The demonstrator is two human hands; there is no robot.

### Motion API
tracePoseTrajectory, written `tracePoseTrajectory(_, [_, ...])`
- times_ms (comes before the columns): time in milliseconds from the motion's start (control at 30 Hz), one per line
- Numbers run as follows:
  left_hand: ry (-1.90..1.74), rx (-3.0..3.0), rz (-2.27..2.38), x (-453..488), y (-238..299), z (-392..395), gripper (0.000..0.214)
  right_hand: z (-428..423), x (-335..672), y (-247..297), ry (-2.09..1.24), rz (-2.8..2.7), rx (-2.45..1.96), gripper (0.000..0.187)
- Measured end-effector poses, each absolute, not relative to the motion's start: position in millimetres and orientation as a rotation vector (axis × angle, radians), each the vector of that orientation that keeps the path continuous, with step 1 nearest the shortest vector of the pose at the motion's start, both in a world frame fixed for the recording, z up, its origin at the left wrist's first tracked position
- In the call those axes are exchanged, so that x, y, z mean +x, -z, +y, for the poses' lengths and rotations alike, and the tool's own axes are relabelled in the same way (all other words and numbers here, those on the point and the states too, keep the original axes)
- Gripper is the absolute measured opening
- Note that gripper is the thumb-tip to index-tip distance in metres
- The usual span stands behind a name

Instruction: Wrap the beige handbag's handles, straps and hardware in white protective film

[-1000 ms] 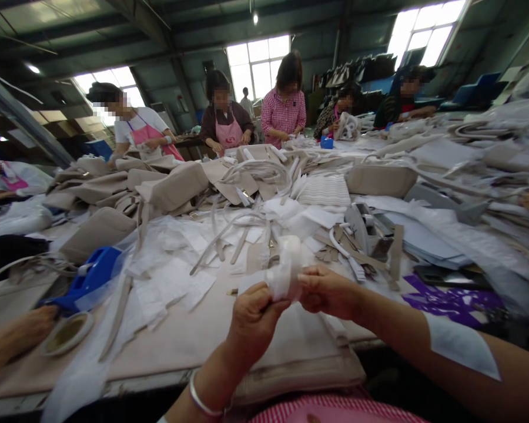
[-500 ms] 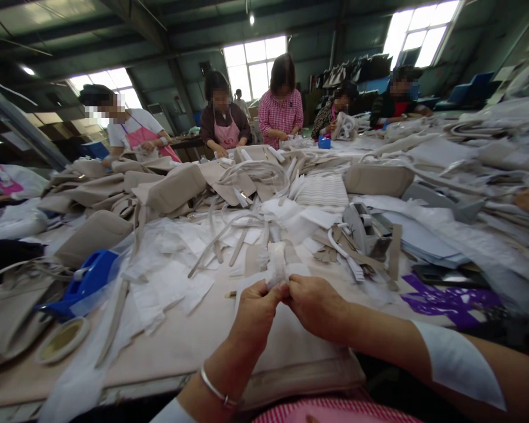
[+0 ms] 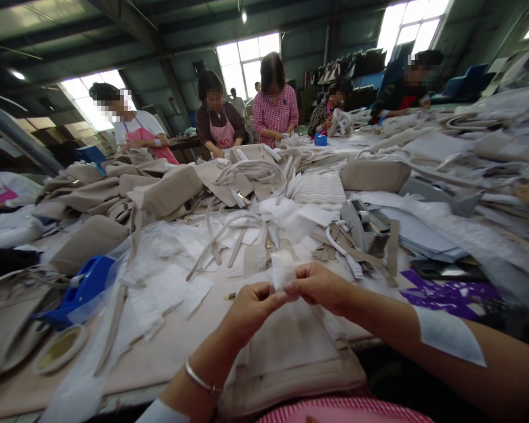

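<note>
Close together in front of me, both hands are pinched on a small white tissue-like wrapping piece (image 3: 283, 269). My left hand (image 3: 253, 302) grips its lower left side with thumb and fingers. On the other side, my right hand (image 3: 320, 286) holds its lower right edge, the fingertips nearly touching those of the left. Whether a strap lies inside the wrapping cannot be made out. Beneath the hands a beige bag (image 3: 291, 376) lies at the table's near edge, with white sheeting (image 3: 286, 335) over it.
A blue tape dispenser (image 3: 81, 291) and a tape roll (image 3: 59, 349) lie at left. A grey tape dispenser (image 3: 364, 229), beige scraps and purple plastic (image 3: 447, 294) are at right. Beige bags (image 3: 165, 191) pile up beyond, and several co-workers stand across the table.
Both hands have shifted a little; the fingers now pinch a white piece that stands up between them. The left forearm has moved left, uncovering more of the bag below.
</note>
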State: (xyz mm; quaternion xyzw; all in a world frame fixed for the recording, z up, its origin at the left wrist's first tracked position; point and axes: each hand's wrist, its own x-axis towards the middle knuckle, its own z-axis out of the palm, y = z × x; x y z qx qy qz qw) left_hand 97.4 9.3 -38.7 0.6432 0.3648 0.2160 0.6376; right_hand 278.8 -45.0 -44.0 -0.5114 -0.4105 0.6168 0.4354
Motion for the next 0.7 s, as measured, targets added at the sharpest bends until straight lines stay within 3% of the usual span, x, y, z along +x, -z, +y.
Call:
tracePoseTrajectory(100, [-0.432, 1.164, 0.867, 110.6, 39.2, 10.0, 0.045, -47.4, 273.7, 43.1, -1.108, -1.521, -1.441, 0.020])
tracePoseTrajectory(200, [-0.627, 1.174, 0.955, 124.7, 41.3, 4.4, 0.043, -49.3, 271.3, 42.9, -0.725, -1.779, -1.590, 0.021])
tracePoseTrajectory(267, [-0.699, 1.192, 0.967, 128.3, 43.4, 0.8, 0.039, -49.6, 275.3, 42.6, -0.677, -1.830, -1.590, 0.018])
tracePoseTrajectory(367, [-0.739, 1.325, 0.958, 124.0, 46.6, -0.7, 0.029, -46.7, 289.5, 41.6, -1.129, -1.661, -1.410, 0.019])
tracePoseTrajectory(500, [-0.757, 1.722, 0.857, 115.9, 49.9, -1.7, 0.014, -36.6, 302.0, 43.2, -1.735, -0.865, -1.253, 0.033])
tracePoseTrajectory(600, [-0.728, 1.893, 0.776, 113.8, 51.0, -1.6, 0.014, -29.9, 297.6, 46.6, -1.886, -0.600, -1.170, 0.034])
tracePoseTrajectory(700, [-0.612, 1.808, 0.877, 112.3, 50.2, 5.4, 0.024, -27.0, 290.8, 49.3, -1.759, -0.679, -1.216, 0.031])
